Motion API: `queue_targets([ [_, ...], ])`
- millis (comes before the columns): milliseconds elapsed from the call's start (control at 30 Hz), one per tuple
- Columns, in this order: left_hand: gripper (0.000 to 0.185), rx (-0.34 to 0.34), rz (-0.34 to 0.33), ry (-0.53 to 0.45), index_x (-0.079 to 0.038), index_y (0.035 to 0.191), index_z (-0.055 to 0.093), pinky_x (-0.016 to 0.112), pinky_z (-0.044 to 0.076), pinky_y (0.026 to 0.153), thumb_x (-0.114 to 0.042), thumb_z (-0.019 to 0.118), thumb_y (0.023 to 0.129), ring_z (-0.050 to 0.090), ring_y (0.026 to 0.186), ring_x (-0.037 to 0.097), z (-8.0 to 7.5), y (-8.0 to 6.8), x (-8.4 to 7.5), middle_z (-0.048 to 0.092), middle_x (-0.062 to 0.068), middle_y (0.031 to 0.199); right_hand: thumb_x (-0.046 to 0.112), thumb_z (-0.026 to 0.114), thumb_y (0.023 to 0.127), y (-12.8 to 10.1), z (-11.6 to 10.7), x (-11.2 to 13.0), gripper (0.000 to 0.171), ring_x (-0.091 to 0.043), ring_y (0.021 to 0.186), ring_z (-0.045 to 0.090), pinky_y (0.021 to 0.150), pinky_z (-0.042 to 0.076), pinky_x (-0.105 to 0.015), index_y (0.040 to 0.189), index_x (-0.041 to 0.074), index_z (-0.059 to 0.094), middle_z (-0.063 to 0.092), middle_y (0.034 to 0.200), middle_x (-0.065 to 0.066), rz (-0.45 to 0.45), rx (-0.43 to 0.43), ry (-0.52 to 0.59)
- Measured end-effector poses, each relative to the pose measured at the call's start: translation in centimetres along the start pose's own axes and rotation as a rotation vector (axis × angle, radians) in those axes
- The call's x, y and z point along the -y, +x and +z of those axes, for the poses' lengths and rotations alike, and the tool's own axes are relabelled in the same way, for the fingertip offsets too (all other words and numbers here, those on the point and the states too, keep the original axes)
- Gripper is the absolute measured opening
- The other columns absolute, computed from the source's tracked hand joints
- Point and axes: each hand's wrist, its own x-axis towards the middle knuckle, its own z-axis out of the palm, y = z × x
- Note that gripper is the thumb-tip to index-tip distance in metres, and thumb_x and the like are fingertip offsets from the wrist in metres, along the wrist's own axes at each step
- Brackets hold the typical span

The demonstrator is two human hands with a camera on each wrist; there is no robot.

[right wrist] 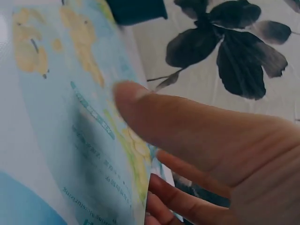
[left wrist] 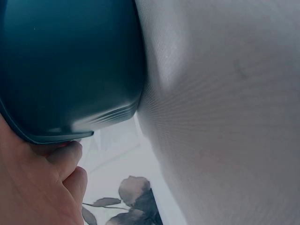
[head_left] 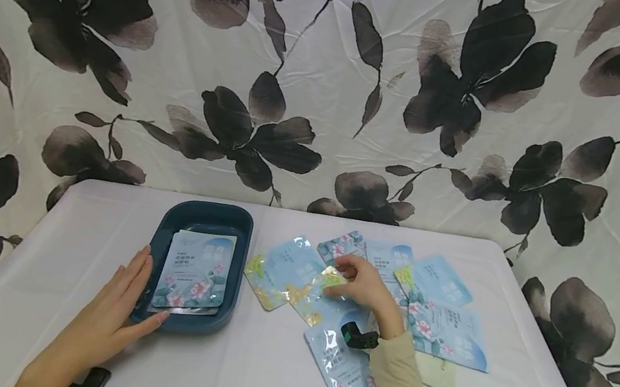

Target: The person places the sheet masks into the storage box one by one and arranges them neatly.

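Note:
A dark teal tray (head_left: 200, 214) stands left of centre on the white table and holds a short stack of pale blue floral sachets (head_left: 197, 270). My left hand (head_left: 126, 299) lies flat against the tray's near-left corner, fingers straight along the wall, thumb at the front wall; in the left wrist view its fingers (left wrist: 65, 161) touch the tray's rim (left wrist: 51, 137). My right hand (head_left: 347, 280) pinches a blue sachet with yellow flowers (head_left: 300, 285) in the spread of packets. In the right wrist view the thumb (right wrist: 154, 112) lies on top of that sachet (right wrist: 75, 117), with the fingers beneath.
Several more blue sachets (head_left: 448, 328) lie fanned over the table's right half, one (head_left: 343, 372) near my right forearm. A pale paper note (head_left: 438, 375) lies beside the sleeve. A floral curtain (head_left: 329, 86) hangs behind the table.

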Motion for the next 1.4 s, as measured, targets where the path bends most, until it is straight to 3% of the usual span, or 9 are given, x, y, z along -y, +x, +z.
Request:
queue_targets([
  [133,0.100,0.002,-0.006,0.006,0.003,0.157,0.008,0.034,-0.005,0.121,-0.043,0.068,0.092,0.006,0.152,0.029,0.0,-0.1,-0.1,-0.004,0.010,0.166,0.011,0.094,0.064,0.0,0.4,0.3,0.070,-0.026,0.098,0.053,0.085,0.047,-0.041,0.126,0.004,0.064,0.059,0.116,-0.013,-0.008,0.041,-0.138],
  [267,0.100,-0.009,-0.003,0.006,0.003,0.157,0.008,0.034,-0.005,0.121,-0.042,0.069,0.092,0.007,0.152,0.030,0.0,0.0,-0.2,-0.003,0.011,0.166,0.009,0.095,0.062,0.1,0.8,0.5,0.075,-0.029,0.104,0.055,0.089,0.048,-0.045,0.129,0.009,0.063,0.059,0.120,-0.013,0.016,0.041,-0.200],
  [400,0.100,-0.007,-0.009,0.003,0.003,0.157,0.008,0.036,-0.004,0.121,-0.042,0.068,0.092,0.006,0.152,0.030,-0.1,0.1,-0.2,-0.003,0.011,0.166,0.005,0.092,0.065,0.0,0.8,0.6,0.078,-0.037,0.125,0.052,0.099,0.047,-0.050,0.135,0.014,0.060,0.056,0.137,-0.015,0.058,0.052,-0.141],
  [500,0.100,0.001,-0.014,0.004,0.004,0.157,0.008,0.035,-0.006,0.121,-0.043,0.068,0.092,0.005,0.152,0.029,-0.1,0.0,-0.3,-0.004,0.011,0.166,0.003,0.090,0.068,-0.1,0.9,0.5,0.074,-0.039,0.131,0.048,0.102,0.045,-0.051,0.135,0.015,0.062,0.054,0.143,-0.013,0.021,0.067,-0.107],
  [700,0.100,-0.012,0.003,0.006,0.004,0.156,0.009,0.030,-0.007,0.120,-0.042,0.069,0.091,0.008,0.151,0.031,-0.1,0.1,-0.1,-0.002,0.012,0.166,-0.002,0.082,0.076,-0.2,0.9,-0.2,0.047,-0.032,0.128,0.052,0.102,0.045,-0.050,0.120,0.012,0.072,0.064,0.130,-0.009,-0.080,0.085,-0.056],
  [867,0.100,-0.015,0.012,0.005,0.004,0.156,0.010,0.030,-0.006,0.120,-0.041,0.070,0.091,0.009,0.151,0.031,-0.1,0.1,-0.1,-0.001,0.013,0.166,-0.004,0.076,0.080,-0.3,0.8,-0.8,0.040,-0.033,0.128,0.053,0.104,0.044,-0.050,0.118,0.009,0.074,0.066,0.127,-0.009,-0.124,0.078,-0.009],
  [1067,0.100,-0.010,0.000,0.004,0.004,0.156,0.010,0.032,-0.005,0.121,-0.043,0.070,0.091,0.009,0.151,0.031,-0.1,0.1,-0.2,0.000,0.013,0.166,-0.006,0.070,0.085,-0.1,0.7,-1.4,0.032,-0.033,0.127,0.054,0.112,0.035,-0.051,0.113,0.007,0.075,0.069,0.122,-0.010,-0.167,0.056,0.057],
  [1267,0.100,-0.008,-0.007,0.003,0.004,0.157,0.010,0.029,-0.008,0.119,-0.043,0.069,0.091,0.009,0.151,0.032,-0.2,0.1,-0.3,0.000,0.013,0.166,-0.005,0.068,0.086,0.2,0.9,-2.1,0.025,-0.032,0.121,0.058,0.110,0.037,-0.053,0.107,0.004,0.076,0.071,0.116,-0.011,-0.139,-0.008,0.112],
  [1400,0.100,0.002,-0.016,0.002,0.003,0.157,0.009,0.032,-0.006,0.120,-0.043,0.069,0.091,0.008,0.151,0.030,-0.3,0.1,-0.4,-0.002,0.012,0.166,-0.005,0.064,0.089,0.2,1.1,-2.2,0.020,-0.026,0.106,0.065,0.095,0.050,-0.042,0.103,0.001,0.077,0.072,0.113,-0.012,-0.065,-0.065,0.194],
])
